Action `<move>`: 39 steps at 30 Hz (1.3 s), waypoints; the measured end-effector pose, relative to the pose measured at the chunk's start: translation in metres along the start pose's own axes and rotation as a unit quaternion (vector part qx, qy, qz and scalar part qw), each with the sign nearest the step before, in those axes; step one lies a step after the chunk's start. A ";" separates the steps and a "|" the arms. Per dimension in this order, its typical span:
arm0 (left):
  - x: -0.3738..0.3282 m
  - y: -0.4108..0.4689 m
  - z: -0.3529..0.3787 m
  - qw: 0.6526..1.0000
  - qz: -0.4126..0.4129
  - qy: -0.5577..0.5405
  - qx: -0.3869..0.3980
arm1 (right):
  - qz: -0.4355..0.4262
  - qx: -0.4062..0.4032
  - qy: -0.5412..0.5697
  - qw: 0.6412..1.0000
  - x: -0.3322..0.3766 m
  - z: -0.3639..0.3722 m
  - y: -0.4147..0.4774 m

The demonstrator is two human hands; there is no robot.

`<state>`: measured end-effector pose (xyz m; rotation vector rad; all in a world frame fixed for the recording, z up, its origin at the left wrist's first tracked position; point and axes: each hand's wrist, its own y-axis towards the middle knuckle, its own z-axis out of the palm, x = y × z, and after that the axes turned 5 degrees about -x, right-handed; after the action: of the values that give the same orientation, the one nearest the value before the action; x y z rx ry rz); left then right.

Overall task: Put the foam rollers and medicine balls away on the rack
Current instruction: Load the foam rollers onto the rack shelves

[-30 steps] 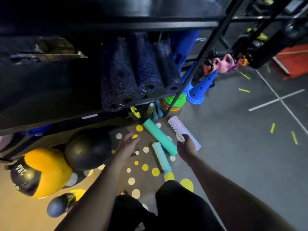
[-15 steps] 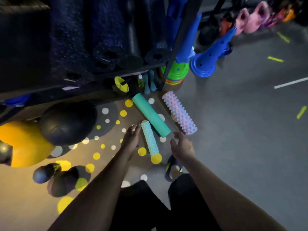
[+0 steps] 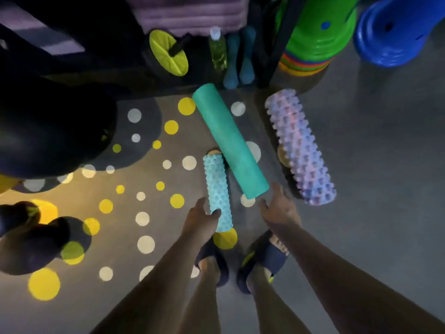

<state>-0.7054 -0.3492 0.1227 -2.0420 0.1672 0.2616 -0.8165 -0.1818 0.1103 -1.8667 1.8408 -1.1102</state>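
Note:
Three foam rollers lie on the floor before the rack (image 3: 277, 51). A small light-blue knobbly roller (image 3: 216, 186) is nearest, and my left hand (image 3: 199, 222) wraps its near end, thumb across it. A smooth teal roller (image 3: 228, 141) lies diagonally beside it, its near end just ahead of my right hand (image 3: 279, 210), whose fingers are spread and hold nothing. A pale purple spiked roller (image 3: 299, 145) lies to the right. A large black medicine ball (image 3: 48, 131) sits at the left, with smaller dark balls (image 3: 29, 242) at the lower left.
Under the rack stand a yellow-green ab wheel (image 3: 168, 53), a bottle (image 3: 218, 50) and teal dumbbells (image 3: 237, 59). Stacked green cones (image 3: 313, 37) and blue cones (image 3: 397, 32) sit at the top right. My sandalled feet (image 3: 240, 263) are right below the rollers.
The view has dropped much closer to the floor. My left hand has reached the light-blue roller's near end and closed around it; my right hand has moved up to the teal roller's end.

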 end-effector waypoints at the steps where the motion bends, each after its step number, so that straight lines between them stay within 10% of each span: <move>1: 0.008 0.029 0.013 1.000 0.001 0.012 -0.006 | -0.011 0.004 -0.005 1.000 -0.003 0.023 0.026; 8: 0.066 0.187 0.118 0.999 0.004 -0.020 -0.031 | -0.038 -0.071 -0.129 0.988 -0.038 0.153 0.149; 14: 0.070 0.154 0.121 0.993 0.009 -0.060 -0.101 | -0.022 -0.088 -0.094 0.991 -0.049 0.128 0.130; 24: 0.008 -0.132 -0.134 0.960 -0.043 -0.249 -0.121 | -0.091 0.016 -0.182 0.979 0.108 -0.131 -0.148; 39: -0.094 -0.473 -0.447 0.751 0.048 -0.581 -0.311 | -0.490 -0.073 -0.289 0.819 0.410 -0.414 -0.398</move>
<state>-0.6373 -0.5243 0.7527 -2.0910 -0.6836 1.7775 -0.8634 -0.3878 0.7834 -2.9110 0.5776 -0.4624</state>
